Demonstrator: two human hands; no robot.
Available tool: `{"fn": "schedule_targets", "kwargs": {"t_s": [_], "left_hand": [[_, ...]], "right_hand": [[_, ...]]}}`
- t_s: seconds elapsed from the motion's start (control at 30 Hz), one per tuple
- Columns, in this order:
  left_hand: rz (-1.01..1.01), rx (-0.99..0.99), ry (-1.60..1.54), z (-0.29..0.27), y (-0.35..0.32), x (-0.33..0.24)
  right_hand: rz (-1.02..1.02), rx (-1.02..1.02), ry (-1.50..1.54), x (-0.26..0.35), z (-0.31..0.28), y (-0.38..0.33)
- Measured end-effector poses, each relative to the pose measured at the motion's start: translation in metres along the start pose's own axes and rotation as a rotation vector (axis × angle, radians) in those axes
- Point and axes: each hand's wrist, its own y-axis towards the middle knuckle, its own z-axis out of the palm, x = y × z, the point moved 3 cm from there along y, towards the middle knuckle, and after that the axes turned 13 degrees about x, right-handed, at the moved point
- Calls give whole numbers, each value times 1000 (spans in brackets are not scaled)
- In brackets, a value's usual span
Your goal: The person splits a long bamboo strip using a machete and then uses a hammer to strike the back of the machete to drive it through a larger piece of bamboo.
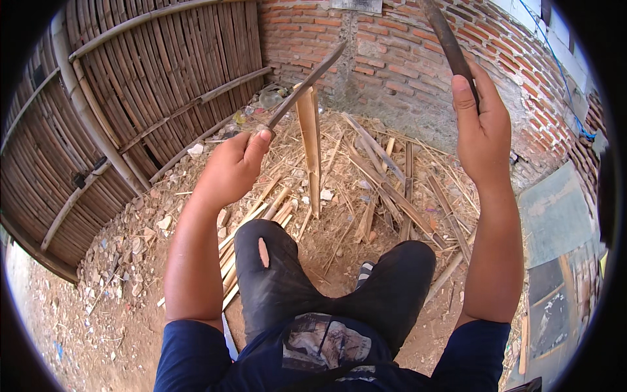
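Observation:
My left hand (232,166) is closed round the handle of a long machete (307,85). Its blade slants up to the right and rests across the top of an upright bamboo piece (309,140), which stands on the ground in front of me. Raised at the upper right, my right hand (483,127) grips a dark stick (452,49), whose upper end runs out of view. The stick is well apart from the blade.
Split bamboo strips (392,186) lie in a heap ahead, and paler strips (230,264) lie beside my left knee. A bamboo fence (163,72) stands on the left, a brick wall (405,72) behind. Grey panels (555,209) lean at the right.

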Motion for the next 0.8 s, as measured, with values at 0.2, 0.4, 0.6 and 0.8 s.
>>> {"fn": "schedule_targets", "kwargs": {"t_s": [0.2, 0.4, 0.6, 0.8], "left_hand": [[0, 53, 14, 6, -1, -5], [8, 43, 25, 8, -4, 0], [13, 23, 68, 11, -1, 0], [-10, 26, 66, 9, -3, 4]], "right_hand": [[140, 364, -173, -11, 46, -8], [52, 47, -33, 10, 18, 3], [177, 366, -234, -14, 42, -14], [133, 249, -51, 3, 26, 7]]}}
